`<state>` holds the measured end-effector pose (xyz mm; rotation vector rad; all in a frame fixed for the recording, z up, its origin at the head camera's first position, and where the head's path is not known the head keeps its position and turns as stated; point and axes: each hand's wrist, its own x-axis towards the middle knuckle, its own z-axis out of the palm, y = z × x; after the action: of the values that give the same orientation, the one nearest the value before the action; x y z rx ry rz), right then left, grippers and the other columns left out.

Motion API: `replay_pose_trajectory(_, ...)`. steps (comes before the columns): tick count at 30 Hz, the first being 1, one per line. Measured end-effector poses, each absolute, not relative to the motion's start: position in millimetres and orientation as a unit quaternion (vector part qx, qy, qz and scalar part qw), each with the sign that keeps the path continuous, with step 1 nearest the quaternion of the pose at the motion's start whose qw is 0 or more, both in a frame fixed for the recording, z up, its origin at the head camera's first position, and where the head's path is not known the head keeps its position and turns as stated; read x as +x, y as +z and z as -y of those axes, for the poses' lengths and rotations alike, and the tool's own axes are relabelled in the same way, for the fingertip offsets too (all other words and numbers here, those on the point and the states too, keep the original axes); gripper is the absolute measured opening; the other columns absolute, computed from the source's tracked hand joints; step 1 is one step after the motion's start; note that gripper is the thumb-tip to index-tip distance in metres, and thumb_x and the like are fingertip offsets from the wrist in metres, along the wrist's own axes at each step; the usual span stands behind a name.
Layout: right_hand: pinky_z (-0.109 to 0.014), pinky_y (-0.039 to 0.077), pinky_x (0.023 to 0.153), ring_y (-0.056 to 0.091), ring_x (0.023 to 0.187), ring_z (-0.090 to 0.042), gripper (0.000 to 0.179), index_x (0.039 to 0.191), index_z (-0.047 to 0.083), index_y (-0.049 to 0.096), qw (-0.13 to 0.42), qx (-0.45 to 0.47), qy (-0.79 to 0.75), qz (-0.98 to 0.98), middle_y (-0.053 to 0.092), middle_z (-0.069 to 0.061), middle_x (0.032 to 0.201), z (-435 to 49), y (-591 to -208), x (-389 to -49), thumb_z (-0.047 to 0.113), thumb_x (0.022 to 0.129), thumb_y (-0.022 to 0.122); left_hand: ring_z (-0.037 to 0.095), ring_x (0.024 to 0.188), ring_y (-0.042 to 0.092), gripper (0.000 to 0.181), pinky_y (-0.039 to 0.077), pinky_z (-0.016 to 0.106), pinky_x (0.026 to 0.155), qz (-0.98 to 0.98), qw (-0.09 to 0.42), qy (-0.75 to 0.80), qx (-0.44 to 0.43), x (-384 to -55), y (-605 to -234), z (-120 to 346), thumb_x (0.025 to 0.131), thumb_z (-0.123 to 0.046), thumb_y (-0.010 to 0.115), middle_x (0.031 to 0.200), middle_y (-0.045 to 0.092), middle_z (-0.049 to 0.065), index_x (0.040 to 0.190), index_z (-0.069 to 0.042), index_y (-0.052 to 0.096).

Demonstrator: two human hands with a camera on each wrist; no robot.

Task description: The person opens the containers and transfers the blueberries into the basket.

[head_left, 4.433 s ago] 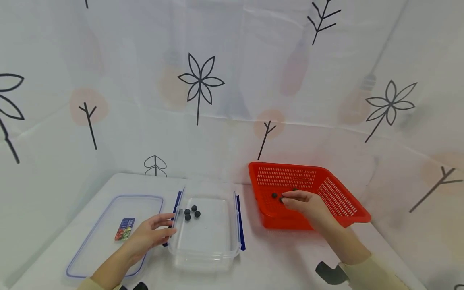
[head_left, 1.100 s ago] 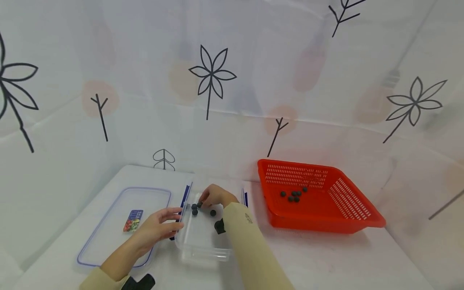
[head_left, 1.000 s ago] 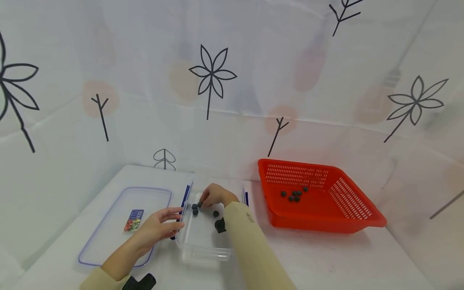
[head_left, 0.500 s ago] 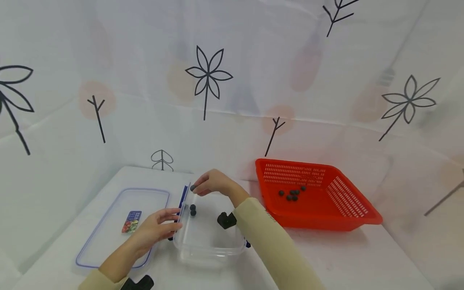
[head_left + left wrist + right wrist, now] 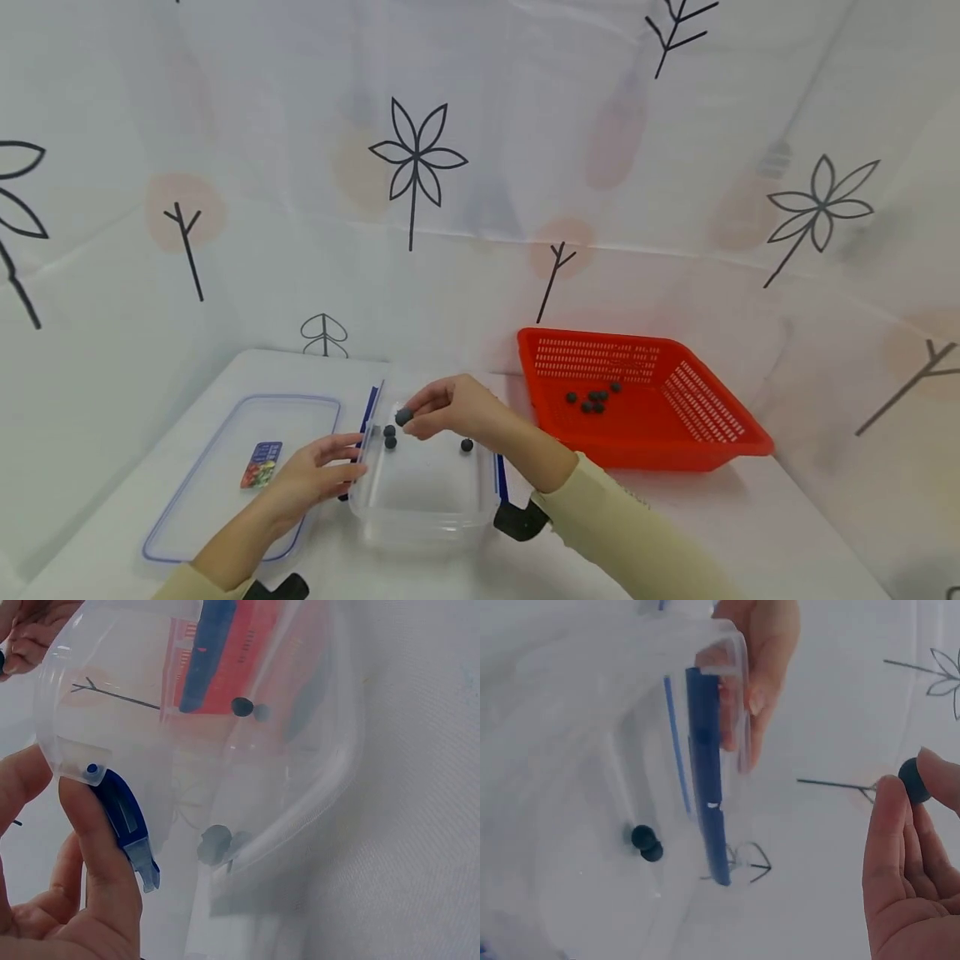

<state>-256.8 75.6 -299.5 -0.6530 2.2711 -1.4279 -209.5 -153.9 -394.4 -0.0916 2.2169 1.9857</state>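
Note:
My right hand (image 5: pixel 465 408) pinches one small dark blueberry-like ball (image 5: pixel 404 417) between thumb and fingertips, above the left part of a clear plastic container (image 5: pixel 420 525). The right wrist view shows the same held ball (image 5: pixel 913 780) raised beside the container's rim. Inside lie two more dark balls (image 5: pixel 390 442), close together by the left wall, and a single ball (image 5: pixel 467 445) near the right wall. With thumb and fingers, my left hand (image 5: pixel 307 479) grips the container's left rim. Close to those fingers hangs a blue latch (image 5: pixel 124 810).
A red perforated basket (image 5: pixel 712 446) stands to the right, with several dark balls (image 5: pixel 592 397) on its floor. Flat on the table at left lies a clear lid (image 5: pixel 191 500) with a blue edge and a small fruit-printed label (image 5: pixel 262 464). A patterned cloth (image 5: pixel 480 167) hangs behind.
From the basket, my right hand has moved left to the container and lifted a ball from there. Another ball has rolled rightward inside. My left hand stays on the rim.

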Motion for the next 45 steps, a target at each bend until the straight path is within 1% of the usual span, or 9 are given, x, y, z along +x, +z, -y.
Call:
replay_pose_trajectory(3, -0.036, 0.053, 0.082, 0.066, 0.078, -0.022, 0.017, 0.096, 0.007, 0.069, 0.183, -0.220, -0.537, -0.794, 0.068, -0.007, 0.083, -86.5, -300.0, -245.0, 0.014, 0.081, 0.073, 0.021, 0.095, 0.059, 0.062, 0.052, 0.037, 0.085, -0.741, 0.081, 0.666, -0.027, -209.6, -394.5, 155.0, 0.081, -0.016, 0.073, 0.125, 0.050, 0.019, 0.133, 0.002, 0.044)
replay_pose_trajectory(5, -0.034, 0.053, 0.081, 0.066, 0.078, -0.023, 0.018, 0.096, 0.005, 0.069, 0.178, -0.212, -0.553, -0.786, 0.068, -0.008, 0.082, -94.5, -301.3, -238.3, 0.012, 0.080, 0.073, 0.021, 0.095, 0.059, 0.062, 0.052, 0.037, 0.085, -0.742, 0.081, 0.665, -0.027, -209.5, -394.8, 155.6, 0.081, -0.016, 0.073, 0.125, 0.050, 0.019, 0.133, 0.002, 0.044)
replay_pose_trajectory(14, -0.033, 0.054, 0.079, 0.065, 0.080, -0.027, 0.022, 0.097, 0.000, 0.068, 0.150, -0.195, -0.589, -0.770, 0.067, -0.009, 0.083, -129.8, -310.7, -216.4, 0.011, 0.079, 0.074, 0.021, 0.095, 0.059, 0.064, 0.051, 0.039, 0.085, -0.745, 0.082, 0.661, -0.036, -207.3, -394.6, 156.8, 0.080, -0.018, 0.074, 0.125, 0.049, 0.019, 0.134, 0.001, 0.044)
replay_pose_trajectory(20, -0.032, 0.054, 0.079, 0.064, 0.079, -0.022, 0.027, 0.101, 0.000, 0.068, 0.113, -0.167, -0.589, -0.783, 0.066, -0.009, 0.084, -158.5, -316.6, -206.7, 0.014, 0.079, 0.075, 0.021, 0.094, 0.059, 0.064, 0.052, 0.039, 0.085, -0.742, 0.084, 0.663, -0.042, -207.1, -394.9, 155.2, 0.080, -0.018, 0.075, 0.125, 0.050, 0.019, 0.133, 0.000, 0.045)
replay_pose_trajectory(24, -0.031, 0.053, 0.078, 0.063, 0.080, -0.024, 0.028, 0.101, 0.001, 0.068, 0.086, -0.135, -0.588, -0.793, 0.067, -0.010, 0.088, -181.4, -321.1, -204.2, 0.017, 0.079, 0.075, 0.021, 0.094, 0.059, 0.064, 0.051, 0.039, 0.085, -0.742, 0.084, 0.664, -0.041, -207.0, -395.3, 154.2, 0.080, -0.018, 0.074, 0.125, 0.049, 0.019, 0.133, 0.000, 0.044)
replay_pose_trajectory(30, -0.031, 0.052, 0.082, 0.062, 0.090, -0.027, 0.030, 0.104, 0.001, 0.068, 0.063, -0.087, -0.591, -0.799, 0.068, -0.010, 0.098, -217.6, -326.6, -201.7, 0.017, 0.079, 0.075, 0.021, 0.096, 0.059, 0.064, 0.051, 0.039, 0.086, -0.741, 0.085, 0.665, -0.040, -208.1, -397.0, 154.2, 0.080, -0.019, 0.074, 0.125, 0.049, 0.019, 0.133, 0.001, 0.044)
replay_pose_trajectory(35, -0.034, 0.051, 0.084, 0.062, 0.090, -0.027, 0.035, 0.106, 0.002, 0.067, 0.055, -0.042, -0.596, -0.800, 0.067, -0.010, 0.096, -247.4, -327.7, -201.7, 0.021, 0.078, 0.076, 0.021, 0.094, 0.059, 0.065, 0.051, 0.039, 0.085, -0.740, 0.082, 0.666, -0.044, -208.8, -399.0, 154.5, 0.079, -0.018, 0.075, 0.125, 0.049, 0.019, 0.133, 0.001, 0.044)
replay_pose_trajectory(40, -0.031, 0.052, 0.080, 0.062, 0.091, -0.027, 0.035, 0.107, 0.002, 0.066, 0.028, -0.016, -0.585, -0.810, 0.067, -0.007, 0.093, -276.5, -326.9, -206.4, 0.023, 0.081, 0.074, 0.021, 0.093, 0.060, 0.063, 0.052, 0.039, 0.085, -0.738, 0.079, 0.669, -0.051, -208.5, -398.7, 153.6, 0.079, -0.018, 0.075, 0.125, 0.050, 0.019, 0.132, 0.000, 0.046)
replay_pose_trajectory(45, -0.032, 0.049, 0.081, 0.062, 0.091, -0.022, 0.039, 0.112, 0.005, 0.065, 0.010, 0.001, -0.557, -0.830, 0.067, -0.005, 0.096, -299.6, -324.1, -215.5, 0.030, 0.083, 0.071, 0.021, 0.092, 0.060, 0.064, 0.052, 0.039, 0.085, -0.738, 0.078, 0.669, -0.050, -209.3, -398.1, 153.2, 0.079, -0.019, 0.075, 0.124, 0.051, 0.019, 0.132, 0.000, 0.045)
